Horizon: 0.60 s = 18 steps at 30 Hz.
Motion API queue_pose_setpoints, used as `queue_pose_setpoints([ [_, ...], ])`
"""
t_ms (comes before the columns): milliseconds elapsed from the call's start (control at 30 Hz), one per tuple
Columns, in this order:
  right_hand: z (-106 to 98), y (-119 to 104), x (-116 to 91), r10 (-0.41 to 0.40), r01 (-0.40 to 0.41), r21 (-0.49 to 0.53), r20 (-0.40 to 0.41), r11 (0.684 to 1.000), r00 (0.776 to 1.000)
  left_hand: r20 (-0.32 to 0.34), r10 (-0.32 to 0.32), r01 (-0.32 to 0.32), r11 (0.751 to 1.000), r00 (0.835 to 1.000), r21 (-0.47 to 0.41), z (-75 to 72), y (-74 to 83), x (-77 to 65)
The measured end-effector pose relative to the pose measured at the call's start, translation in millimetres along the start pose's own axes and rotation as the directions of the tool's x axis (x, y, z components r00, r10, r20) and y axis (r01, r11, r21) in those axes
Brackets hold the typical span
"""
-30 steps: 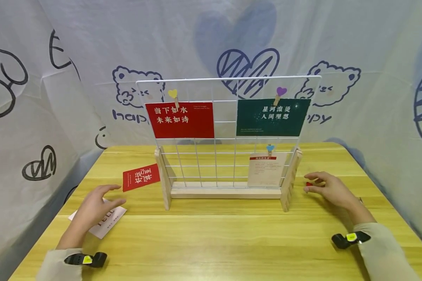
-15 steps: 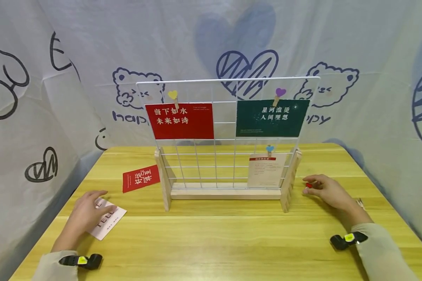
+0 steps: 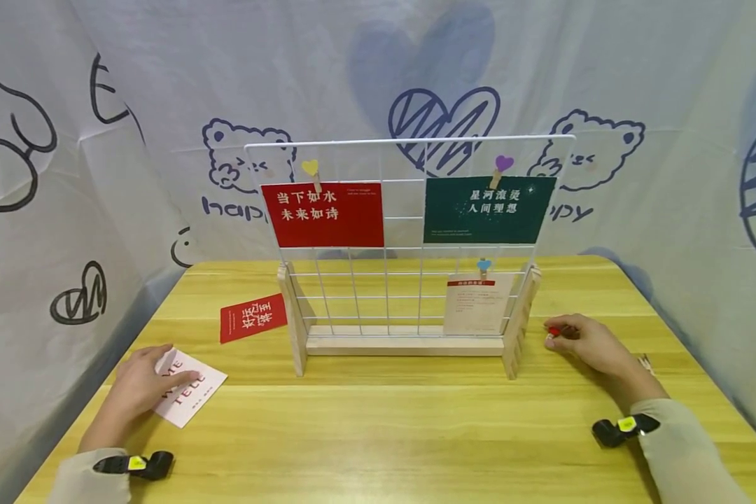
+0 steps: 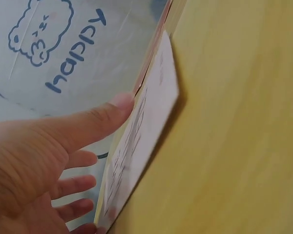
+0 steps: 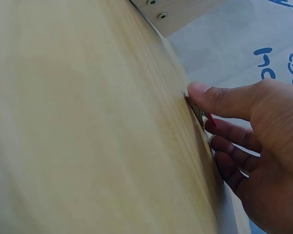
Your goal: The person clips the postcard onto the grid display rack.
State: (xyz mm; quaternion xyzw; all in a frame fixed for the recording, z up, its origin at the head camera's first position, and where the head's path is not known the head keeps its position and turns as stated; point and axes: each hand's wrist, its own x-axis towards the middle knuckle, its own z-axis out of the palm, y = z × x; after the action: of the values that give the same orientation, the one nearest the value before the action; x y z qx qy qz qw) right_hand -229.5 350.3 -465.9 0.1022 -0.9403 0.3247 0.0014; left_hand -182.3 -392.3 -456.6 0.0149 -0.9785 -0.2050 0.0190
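My left hand (image 3: 140, 381) lies over a white card (image 3: 195, 395) printed with red letters, at the left of the table. In the left wrist view its thumb stretches across the card (image 4: 144, 131), and the other fingers are spread beyond the card's far edge. To the right of the rack, my right hand (image 3: 595, 346) pinches a small wooden clothespin (image 3: 552, 333) with a red top between thumb and forefinger, low over the table. The right wrist view shows the clothespin (image 5: 201, 114) mostly covered by the fingers.
A white wire grid rack (image 3: 403, 343) on a wooden base stands mid-table. Clothespins hold a red card (image 3: 330, 227), a green card (image 3: 485, 224) and a cream card (image 3: 475, 308) on it. Another red card (image 3: 252, 318) lies left of the base. Small pieces (image 3: 645, 362) lie by the right wrist.
My left hand has moved left and down onto the white card, uncovering more of its lettering. The right hand stays in nearly the same place with the clothespin.
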Motion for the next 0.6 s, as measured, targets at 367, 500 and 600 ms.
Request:
queue_pose_setpoints([
  [367, -0.2, 1.5, 0.7, 0.001, 0.000, 0.017, -0.004, 1.000, 1.000, 0.046, -0.046, 0.047, 0.998, 0.998, -0.028, -5.1, -16.7, 0.4],
  [500, -0.2, 0.7, 0.0, -0.002, 0.002, 0.017, -0.004, 1.000, 1.000, 0.061, -0.050, 0.051, 0.999, 0.997, -0.016, -6.3, -16.3, 2.0],
  [600, -0.1, 1.0, -0.5, -0.003, 0.003, 0.021, -0.006, 1.000, 1.000, 0.051, -0.032, 0.031, 0.999, 0.998, 0.015, -6.0, -14.0, 3.6],
])
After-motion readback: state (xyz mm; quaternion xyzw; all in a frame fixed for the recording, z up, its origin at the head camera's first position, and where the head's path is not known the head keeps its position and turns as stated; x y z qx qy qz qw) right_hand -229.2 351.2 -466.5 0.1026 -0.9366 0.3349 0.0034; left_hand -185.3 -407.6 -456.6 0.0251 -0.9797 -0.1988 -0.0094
